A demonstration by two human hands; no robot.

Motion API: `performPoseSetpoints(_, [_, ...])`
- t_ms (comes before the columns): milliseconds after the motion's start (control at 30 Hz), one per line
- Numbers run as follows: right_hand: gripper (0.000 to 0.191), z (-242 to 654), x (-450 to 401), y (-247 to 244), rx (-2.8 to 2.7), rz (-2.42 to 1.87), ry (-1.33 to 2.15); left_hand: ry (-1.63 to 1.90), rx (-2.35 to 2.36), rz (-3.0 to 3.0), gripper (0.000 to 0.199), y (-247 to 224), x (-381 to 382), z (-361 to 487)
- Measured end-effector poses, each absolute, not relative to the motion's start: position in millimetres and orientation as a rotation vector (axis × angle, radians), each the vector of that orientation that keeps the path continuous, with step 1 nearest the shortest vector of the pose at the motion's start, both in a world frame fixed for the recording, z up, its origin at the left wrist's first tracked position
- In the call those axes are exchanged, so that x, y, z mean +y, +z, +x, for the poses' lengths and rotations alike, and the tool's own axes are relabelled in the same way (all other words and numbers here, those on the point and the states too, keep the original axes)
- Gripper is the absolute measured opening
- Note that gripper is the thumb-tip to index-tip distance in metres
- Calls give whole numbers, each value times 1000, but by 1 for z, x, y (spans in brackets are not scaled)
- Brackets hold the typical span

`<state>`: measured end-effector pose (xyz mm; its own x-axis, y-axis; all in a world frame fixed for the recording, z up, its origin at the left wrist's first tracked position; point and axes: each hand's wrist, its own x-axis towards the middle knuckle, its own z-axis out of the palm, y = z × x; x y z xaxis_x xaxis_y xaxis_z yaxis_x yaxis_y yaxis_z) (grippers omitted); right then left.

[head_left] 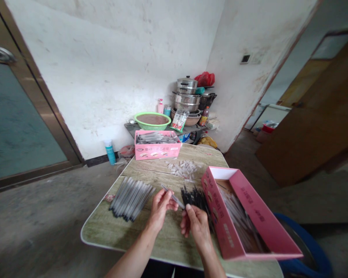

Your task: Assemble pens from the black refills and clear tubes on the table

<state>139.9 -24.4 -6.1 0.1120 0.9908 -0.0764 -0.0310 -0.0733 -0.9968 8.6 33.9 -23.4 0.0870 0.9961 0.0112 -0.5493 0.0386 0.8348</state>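
Note:
Between my two hands is a thin grey translucent pen [177, 201], held aslant above the table. My left hand [161, 204] pinches its upper part between thumb and fingers. At the lower end, the thumb and fingertips of my right hand [195, 221] close on the pen's tip; a small part there may be hidden. Left of my hands lies a row of similar pens [132, 197] with dark ends. Just beyond my right hand is a pile of thin black pen parts [195, 196]. Small whitish pieces [182, 169] are scattered farther back.
An open pink box [224, 216] with translucent tubes stands at the table's right edge. Another pink box [158, 151], full of pens, stands at the far edge. Behind the wooden-patterned table [104, 227] are a green basin [152, 126] and stacked steel pots [187, 101].

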Motion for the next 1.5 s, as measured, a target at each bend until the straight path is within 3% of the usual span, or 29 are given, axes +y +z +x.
performPoseSetpoints(200, [38,137,-25,-4,-1096,-1270,1151,1348,734,797,34,-22,33,9])
performPoseSetpoints(367, [48,136,-26,-4,-1026,-1323,1233,1333,749,796,36,-19,32,9])
performPoseSetpoints(533, [41,136,-26,-2,-1073,-1257,1186,1335,757,783,37,-18,32,9])
performPoseSetpoints(700, [50,135,-26,-4,-993,-1295,1264,1333,746,790,34,-21,33,8])
performPoseSetpoints(900, [38,138,-26,-6,-1050,-1226,1176,1337,729,795,32,-24,34,8])
performPoseSetpoints(1067, [47,136,-25,-4,-1043,-1308,1231,1322,733,807,31,-23,32,8])
performPoseSetpoints(1267, [46,133,-31,-14,-1327,-1439,999,1069,882,999,36,-28,42,4])
performPoseSetpoints(1500, [45,129,-38,-33,-1255,-1549,735,1286,1409,1652,21,-18,119,3])
